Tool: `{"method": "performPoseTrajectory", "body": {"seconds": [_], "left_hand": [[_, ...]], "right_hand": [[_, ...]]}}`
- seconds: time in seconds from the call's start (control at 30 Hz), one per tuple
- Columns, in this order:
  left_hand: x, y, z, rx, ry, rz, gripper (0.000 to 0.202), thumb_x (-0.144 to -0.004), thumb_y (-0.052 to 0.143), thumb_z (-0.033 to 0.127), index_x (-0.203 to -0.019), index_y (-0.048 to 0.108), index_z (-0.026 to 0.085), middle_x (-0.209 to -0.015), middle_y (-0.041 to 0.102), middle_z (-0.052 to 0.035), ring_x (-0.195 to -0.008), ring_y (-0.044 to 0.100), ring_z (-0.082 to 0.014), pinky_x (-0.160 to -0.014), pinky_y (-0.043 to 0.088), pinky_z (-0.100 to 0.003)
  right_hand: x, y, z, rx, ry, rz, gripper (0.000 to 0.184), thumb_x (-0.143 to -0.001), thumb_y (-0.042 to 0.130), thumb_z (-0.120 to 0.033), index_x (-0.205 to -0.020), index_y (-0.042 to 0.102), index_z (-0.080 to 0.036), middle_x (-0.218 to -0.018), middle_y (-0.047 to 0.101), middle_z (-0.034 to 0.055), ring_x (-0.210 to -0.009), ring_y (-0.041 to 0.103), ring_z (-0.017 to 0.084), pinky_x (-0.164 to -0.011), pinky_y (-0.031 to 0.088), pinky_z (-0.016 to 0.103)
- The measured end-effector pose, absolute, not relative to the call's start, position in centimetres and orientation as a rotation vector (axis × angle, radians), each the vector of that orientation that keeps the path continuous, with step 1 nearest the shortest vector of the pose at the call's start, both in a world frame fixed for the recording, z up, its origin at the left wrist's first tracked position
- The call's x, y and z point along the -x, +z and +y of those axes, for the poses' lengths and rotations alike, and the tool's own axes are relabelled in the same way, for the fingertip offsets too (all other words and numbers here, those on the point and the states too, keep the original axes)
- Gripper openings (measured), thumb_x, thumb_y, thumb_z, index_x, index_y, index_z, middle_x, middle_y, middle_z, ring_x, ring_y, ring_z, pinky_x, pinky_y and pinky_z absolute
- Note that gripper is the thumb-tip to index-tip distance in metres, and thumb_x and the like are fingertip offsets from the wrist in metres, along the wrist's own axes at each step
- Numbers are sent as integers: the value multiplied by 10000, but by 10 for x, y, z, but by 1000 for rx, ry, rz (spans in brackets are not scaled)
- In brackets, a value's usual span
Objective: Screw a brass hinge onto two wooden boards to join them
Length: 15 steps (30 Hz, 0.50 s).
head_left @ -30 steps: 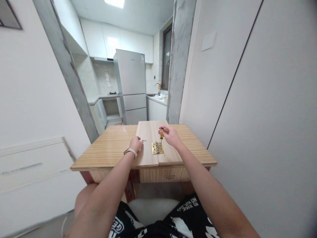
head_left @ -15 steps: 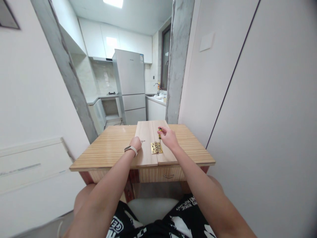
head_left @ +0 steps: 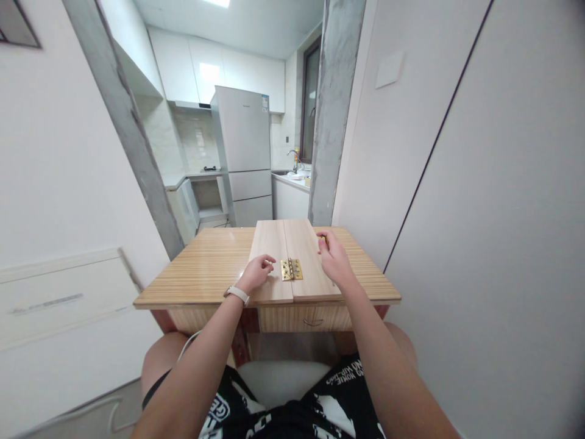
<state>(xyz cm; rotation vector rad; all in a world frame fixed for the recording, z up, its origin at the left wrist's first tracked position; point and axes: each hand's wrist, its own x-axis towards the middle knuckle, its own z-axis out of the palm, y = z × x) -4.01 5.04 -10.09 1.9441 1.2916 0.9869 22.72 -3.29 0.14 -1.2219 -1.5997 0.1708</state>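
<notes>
One tiny screw (head_left: 267, 262) is being pinched by the left hand (head_left: 256, 275) at nine o'clock of the hinge (head_left: 291, 269), right hand (head_left: 334, 261) gripping a screwdriver (head_left: 322, 238); a fingertip slip is risking a drop.

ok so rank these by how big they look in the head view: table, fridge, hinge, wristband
1. striped wooden table top
2. tall grey fridge, though it's farther away
3. small brass hinge and white wristband look about alike
</notes>
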Motion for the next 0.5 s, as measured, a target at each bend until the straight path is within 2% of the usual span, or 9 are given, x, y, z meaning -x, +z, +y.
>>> {"method": "performPoseTrajectory", "body": {"seconds": [0.17,0.3,0.5], "left_hand": [[31,-109,38,-1896,1079,1254,159,-864,649,218,-1016,694,198,-866,760,-42,-810,704,-170,-748,494,-260],[23,-113,28,-1885,1112,1277,129,-869,638,214,-984,697,202,-848,763,-34,-802,708,-172,-753,496,-266],[22,-116,20,-1927,1148,1347,133,-872,639,217,-986,706,206,-842,762,-25,-798,700,-175,-767,498,-277]], "right_hand": [[-222,-39,-39,1698,120,-1941,212,-944,610,-341,-1081,709,-212,-956,748,83,-909,675,220,-807,450,302],[-209,-66,-35,1920,54,-2043,202,-969,595,-329,-1024,742,-202,-1062,746,117,-988,682,230,-812,441,299],[-187,-77,-29,2038,100,-1941,355,-1006,556,-418,-1115,721,-123,-1150,725,186,-1061,689,242,-861,458,296]]}}
